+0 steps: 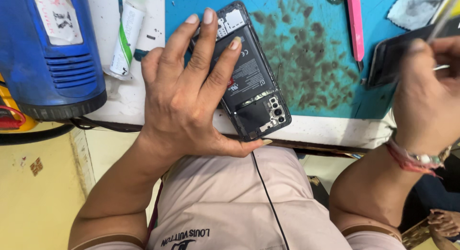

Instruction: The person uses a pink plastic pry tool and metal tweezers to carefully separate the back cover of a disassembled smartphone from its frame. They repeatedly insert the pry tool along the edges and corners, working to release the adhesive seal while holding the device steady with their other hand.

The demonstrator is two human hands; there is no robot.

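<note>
Phone [251, 82], back cover off, battery and camera module exposed, is pinned by the left hand [191, 96] at the counter's [330, 127] near edge, lower end hanging past it. Fingers are spread over the battery, thumb hooked under the bottom corner; hand is pressing, not clenched. Right hand [429, 94], blurred, is closed around a dark flat panel [390, 60] and a thin metal tool near the right edge. Risk: phone could be tipped off the near edge if pressure is eased. Battery could be dented by fingertip force. Pink tool [355, 24], syringe tube [125, 36] and blue machine [48, 48] lie toward the far edge.
</note>
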